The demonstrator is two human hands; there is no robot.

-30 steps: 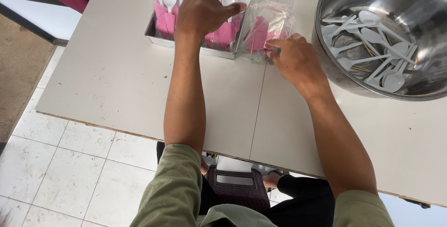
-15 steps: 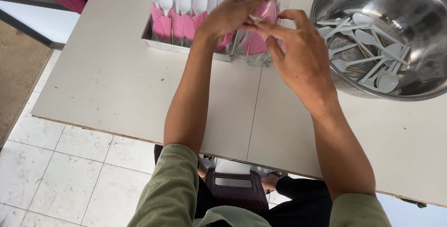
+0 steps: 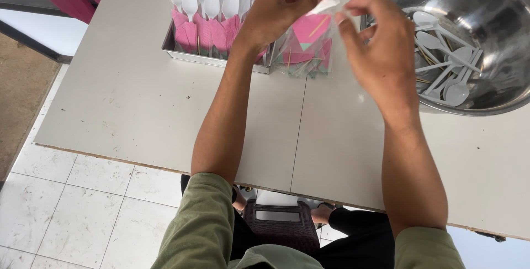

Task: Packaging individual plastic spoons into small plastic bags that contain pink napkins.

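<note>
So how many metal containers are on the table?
2. A rectangular metal tray of white spoons in pink napkins sits at the far left; a round steel bowl of loose spoons sits at the far right, partly cut off.

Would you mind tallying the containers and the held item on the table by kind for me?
Steel bowl of loose white spoons: 1
Metal tray of spoons in pink napkins: 1
Clear packet with pink napkin, held by left hand and right hand: 1
Total: 3

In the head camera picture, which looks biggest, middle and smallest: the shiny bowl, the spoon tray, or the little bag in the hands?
1. Steel bowl, partly cut off by the picture's edge.
2. Metal tray of packed spoons.
3. Clear bag, though it is lifted nearer the camera.
</note>
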